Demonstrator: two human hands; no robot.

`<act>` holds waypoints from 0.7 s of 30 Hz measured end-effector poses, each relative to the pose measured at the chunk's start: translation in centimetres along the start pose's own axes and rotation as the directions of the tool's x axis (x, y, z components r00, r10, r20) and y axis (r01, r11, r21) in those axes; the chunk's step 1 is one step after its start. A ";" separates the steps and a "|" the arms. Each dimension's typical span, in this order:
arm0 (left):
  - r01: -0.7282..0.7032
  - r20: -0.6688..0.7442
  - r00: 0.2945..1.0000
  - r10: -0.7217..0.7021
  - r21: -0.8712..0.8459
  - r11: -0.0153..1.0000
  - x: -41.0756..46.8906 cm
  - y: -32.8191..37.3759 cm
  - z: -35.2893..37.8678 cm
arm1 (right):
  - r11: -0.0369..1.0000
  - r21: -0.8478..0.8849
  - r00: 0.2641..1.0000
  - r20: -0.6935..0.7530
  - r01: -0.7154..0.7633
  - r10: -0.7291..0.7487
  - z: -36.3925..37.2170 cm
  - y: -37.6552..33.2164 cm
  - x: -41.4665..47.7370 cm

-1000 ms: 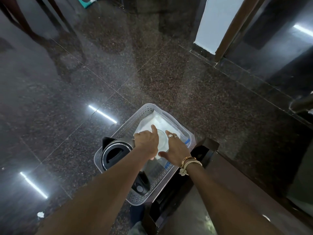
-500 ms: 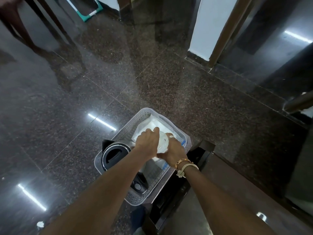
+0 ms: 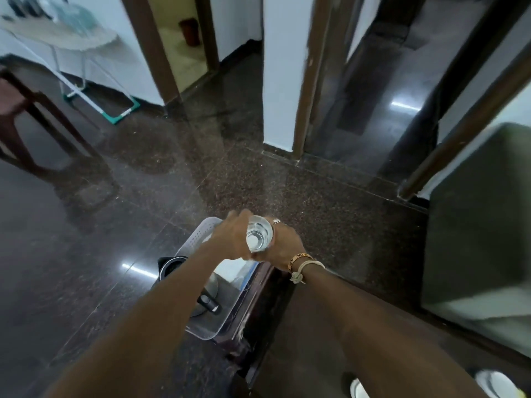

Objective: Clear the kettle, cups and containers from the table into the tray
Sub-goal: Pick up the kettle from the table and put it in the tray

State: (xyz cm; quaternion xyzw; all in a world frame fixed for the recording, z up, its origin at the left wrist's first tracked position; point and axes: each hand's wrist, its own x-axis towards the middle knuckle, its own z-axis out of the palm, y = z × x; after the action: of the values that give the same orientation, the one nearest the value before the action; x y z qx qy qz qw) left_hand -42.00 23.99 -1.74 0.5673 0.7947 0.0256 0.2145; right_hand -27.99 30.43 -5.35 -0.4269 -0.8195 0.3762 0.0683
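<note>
While both arms stretch forward, left hand (image 3: 234,238) and right hand (image 3: 284,245) clasp stacked cups (image 3: 258,235) above the tray (image 3: 198,234).

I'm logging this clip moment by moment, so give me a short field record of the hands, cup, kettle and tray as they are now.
left hand: grips the clear cup from its left side
right hand: grips the same cup from the right
clear cup: held over the tray, mouth toward the camera
tray: pale perforated plastic, at the edge of the dark table
kettle: in the tray, partly hidden by the left forearm
left on table: white items at bottom right, too cropped to identify
</note>
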 end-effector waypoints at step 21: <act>-0.368 0.251 0.890 0.381 -0.099 0.924 -12.4 17.7 11.0 | 0.891 0.029 0.858 -0.258 -0.453 0.444 -4.0 8.6 -28.4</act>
State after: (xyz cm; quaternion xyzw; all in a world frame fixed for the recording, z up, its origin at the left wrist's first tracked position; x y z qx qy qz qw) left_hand -18.86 16.75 -2.86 0.7028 0.6333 0.0095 0.3239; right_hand -2.91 14.34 -2.34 -0.6519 -0.6878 0.3097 0.0777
